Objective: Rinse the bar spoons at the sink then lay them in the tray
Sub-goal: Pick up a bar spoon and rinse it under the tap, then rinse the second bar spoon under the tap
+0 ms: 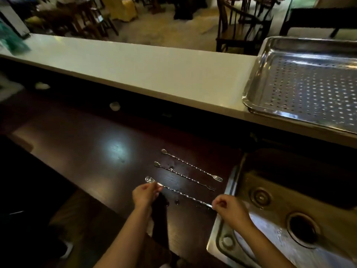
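Observation:
Three long twisted bar spoons lie side by side on the dark wooden counter, bowls to the left and fork ends to the right. The far spoon (191,165) and the middle spoon (184,176) lie untouched. My left hand (145,194) pinches the near spoon (183,194) close to its bowl. My right hand (229,208) pinches the same spoon at its fork end, beside the sink's edge. The steel sink (270,209) sits at the lower right with its drain (302,231) in view. A perforated steel tray (257,78) rests on the white upper ledge at the right.
The white ledge (135,64) runs across behind the dark counter (87,147). Water drops dot the wood near the spoons. Chairs and tables stand beyond the ledge. A green blurred object (11,43) sits at the ledge's far left.

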Demonstrator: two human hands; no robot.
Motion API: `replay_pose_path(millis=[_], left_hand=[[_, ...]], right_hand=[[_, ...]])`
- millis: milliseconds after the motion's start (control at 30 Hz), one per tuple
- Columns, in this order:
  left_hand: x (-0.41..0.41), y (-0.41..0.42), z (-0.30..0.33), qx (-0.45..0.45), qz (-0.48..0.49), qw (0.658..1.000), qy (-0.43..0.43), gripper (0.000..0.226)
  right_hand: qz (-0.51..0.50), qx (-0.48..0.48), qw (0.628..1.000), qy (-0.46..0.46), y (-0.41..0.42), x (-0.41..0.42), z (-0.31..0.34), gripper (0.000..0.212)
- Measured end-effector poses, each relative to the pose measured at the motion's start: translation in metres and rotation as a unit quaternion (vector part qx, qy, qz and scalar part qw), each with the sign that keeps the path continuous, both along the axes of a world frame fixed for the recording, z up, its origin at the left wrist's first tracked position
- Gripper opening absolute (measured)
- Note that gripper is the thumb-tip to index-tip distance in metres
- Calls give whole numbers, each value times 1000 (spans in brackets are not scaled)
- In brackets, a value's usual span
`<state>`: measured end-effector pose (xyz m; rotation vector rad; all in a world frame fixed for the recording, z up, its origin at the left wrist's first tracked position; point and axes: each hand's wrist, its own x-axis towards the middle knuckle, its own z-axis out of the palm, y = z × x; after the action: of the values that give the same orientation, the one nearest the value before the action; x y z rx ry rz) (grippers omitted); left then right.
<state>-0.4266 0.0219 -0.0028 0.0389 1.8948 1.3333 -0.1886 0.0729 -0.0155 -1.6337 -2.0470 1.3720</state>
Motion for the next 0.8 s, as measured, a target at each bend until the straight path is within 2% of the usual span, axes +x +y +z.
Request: replay_pose_path(millis=[133, 267, 500, 800], left_hand=[[-17, 6, -14, -21, -25, 999, -26, 23], [-29, 8, -27, -25, -34, 998, -45, 18], [-42, 6, -48, -50, -38, 997, -43, 13], [-46, 15, -43, -101, -49, 993, -23, 21]], right_hand=[[-6, 48, 997, -66, -3, -12, -9, 20], [-28, 131, 983, -128, -13, -22, -17, 12], [-17, 219, 965, -146, -30, -28, -30, 8], [-52, 242, 958, -147, -32, -33, -34, 11]])
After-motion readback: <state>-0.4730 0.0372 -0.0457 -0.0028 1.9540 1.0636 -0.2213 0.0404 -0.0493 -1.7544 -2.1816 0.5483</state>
